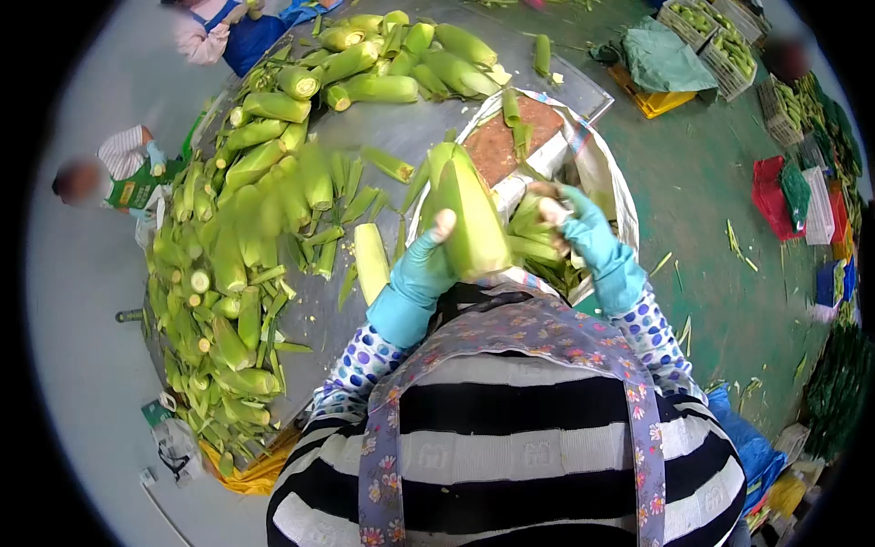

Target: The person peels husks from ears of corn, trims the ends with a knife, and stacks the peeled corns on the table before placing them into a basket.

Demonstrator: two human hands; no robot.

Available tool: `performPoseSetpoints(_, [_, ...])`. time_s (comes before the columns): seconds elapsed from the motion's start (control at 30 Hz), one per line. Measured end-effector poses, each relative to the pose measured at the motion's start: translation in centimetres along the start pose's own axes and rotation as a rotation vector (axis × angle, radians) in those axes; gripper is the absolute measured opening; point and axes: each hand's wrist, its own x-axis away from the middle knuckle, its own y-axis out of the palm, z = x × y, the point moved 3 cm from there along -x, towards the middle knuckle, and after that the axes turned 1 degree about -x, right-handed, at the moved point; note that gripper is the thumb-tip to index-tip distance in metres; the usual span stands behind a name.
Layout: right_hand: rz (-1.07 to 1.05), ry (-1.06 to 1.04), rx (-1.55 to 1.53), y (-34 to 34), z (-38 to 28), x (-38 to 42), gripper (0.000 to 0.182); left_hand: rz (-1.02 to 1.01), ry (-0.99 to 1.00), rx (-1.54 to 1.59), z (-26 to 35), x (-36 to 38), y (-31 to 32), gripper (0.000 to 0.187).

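The left hand (427,263) has its grip clamped on a green-husked ear of corn (467,211), above the near side of the open sack (623,182), beside the desk (392,137). The right hand (583,239) (blurred, so I cannot tell its grip) hovers over husks (538,239) inside.

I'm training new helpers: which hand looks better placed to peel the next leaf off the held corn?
Right, I'd say. The left hand is busy gripping the corn ear, while the right hand is off the ear, close beside it, over the open bag.
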Motion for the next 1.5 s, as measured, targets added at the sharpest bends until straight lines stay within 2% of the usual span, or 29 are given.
performPoseSetpoints(0.07, [-0.081, 0.103, -0.173, 3.2, -1.5, 0.0, 0.044, -0.135, -0.082, -0.047, -0.8, -1.4, -0.8, 0.06])
performPoseSetpoints(0.1, [-0.063, 0.147, -0.155, 3.5, -1.5, -0.2, 0.039, -0.191, -0.108, -0.105, -1.0, -1.8, -0.4, 0.059])
performPoseSetpoints(0.13, [-0.131, 0.141, -0.113, 3.1, -0.9, -0.9, 0.038, -0.194, -0.114, -0.107, -1.3, -1.9, 0.0, 0.059])
performPoseSetpoints(0.2, [-0.144, 0.166, -0.056, 3.0, -1.1, -0.7, 0.036, -0.006, -0.114, -0.122, -1.7, -1.8, 0.1, 0.054])
performPoseSetpoints(0.23, [-0.162, 0.196, 0.004, 3.0, -1.1, -0.4, 0.033, -0.007, -0.116, -0.122, -2.1, -2.0, -0.2, 0.054])
performPoseSetpoints(0.3, [-0.168, 0.123, 0.072, 2.4, -0.5, -0.1, 0.027, 0.014, -0.093, -0.224, -3.0, -2.5, -1.3, 0.049])
performPoseSetpoints(0.37, [-0.077, -0.012, 0.421, 1.4, 1.6, -0.5, 0.024, 0.019, -0.122, -0.257, -2.7, -2.1, -0.5, 0.047])
performPoseSetpoints(0.4, [-0.04, -0.229, 0.565, 1.5, 1.8, -0.7, 0.024, -0.032, -0.172, -0.282, -2.5, -2.3, -0.4, 0.048])
performPoseSetpoints(0.43, [-0.041, -0.228, 0.565, 1.6, 2.6, -0.7, 0.024, -0.085, -0.221, -0.309, -2.5, -2.3, -0.3, 0.05])
performPoseSetpoints(0.5, [0.071, -0.378, 0.669, 1.9, 3.2, -0.6, 0.022, -0.041, -0.208, -0.35, -2.2, -2.1, -0.1, 0.05])
performPoseSetpoints(0.57, [0.094, -0.328, 0.675, 1.6, 3.8, -1.0, 0.023, 0.003, -0.19, -0.395, -2.0, -2.1, -0.2, 0.051])
performPoseSetpoints(0.63, [0.153, 0.029, 0.044, 0.9, 4.5, -1.1, 0.03, -0.077, -0.096, -0.441, -1.8, -2.2, 0.1, 0.052])
performPoseSetpoints(0.67, [0.071, 0.105, 0.002, 0.0, 4.7, -1.4, 0.036, -0.074, -0.096, -0.44, -1.9, -2.1, 0.2, 0.052])
performPoseSetpoints(0.77, [-0.052, 0.013, 0.037, 0.8, 1.0, -0.1, 0.036, -0.084, -0.106, -0.444, -1.8, -1.7, 1.3, 0.055])
performPoseSetpoints(0.8, [-0.103, -0.044, -0.155, 2.0, -1.5, 0.7, 0.034, -0.091, -0.12, -0.447, -1.8, -1.8, 1.6, 0.056])
performPoseSetpoints(0.83, [-0.103, -0.044, -0.155, 1.9, -1.3, 0.6, 0.034, -0.098, -0.132, -0.45, -1.8, -1.8, 1.8, 0.056])
performPoseSetpoints(0.9, [-0.103, -0.047, 0.048, 1.6, -0.3, -0.3, 0.033, -0.064, -0.132, -0.47, -2.2, -2.0, 1.7, 0.057])
performPoseSetpoints(0.97, [-0.125, -0.051, 0.07, 1.2, 1.3, -1.0, 0.029, -0.029, -0.132, -0.49, -2.5, -2.2, 1.8, 0.057])
performPoseSetpoints(1.03, [-0.033, -0.235, 0.21, 0.9, 2.3, -1.4, 0.024, -0.005, -0.089, -0.558, -2.8, -2.4, 2.0, 0.055])
performPoseSetpoints(1.07, [-0.033, -0.235, 0.21, 0.6, 2.8, -1.5, 0.024, -0.005, -0.09, -0.557, -3.1, -2.5, 1.9, 0.055])
performPoseSetpoints(1.13, [0.022, -0.29, 0.44, 0.3, 2.7, -1.6, 0.021, -0.005, -0.03, -0.59, -3.5, -2.8, 1.9, 0.053])
performPoseSetpoints(1.27, [0.075, -0.298, 0.584, -0.4, 3.0, -2.1, 0.021, -0.038, -0.067, -0.595, -2.9, -2.4, 2.6, 0.055])
performPoseSetpoints(1.33, [0.156, -0.009, -0.05, -1.0, 4.0, -2.4, 0.02, -0.049, -0.147, -0.593, -2.5, -1.8, 2.8, 0.056])
performPoseSetpoints(1.37, [0.155, -0.009, -0.05, -1.5, 4.2, -2.4, 0.02, -0.049, -0.146, -0.594, -2.6, -1.9, 2.6, 0.056])
performPoseSetpoints(1.47, [-0.09, -0.029, -0.193, -1.9, 3.0, -1.1, 0.019, -0.123, -0.16, -0.493, -3.5, -1.8, 2.5, 0.054])
performPoseSetpoints(1.5, [-0.085, -0.031, -0.191, -1.1, 0.9, -0.1, 0.019, -0.092, -0.137, -0.509, -3.4, -1.9, 2.7, 0.053])
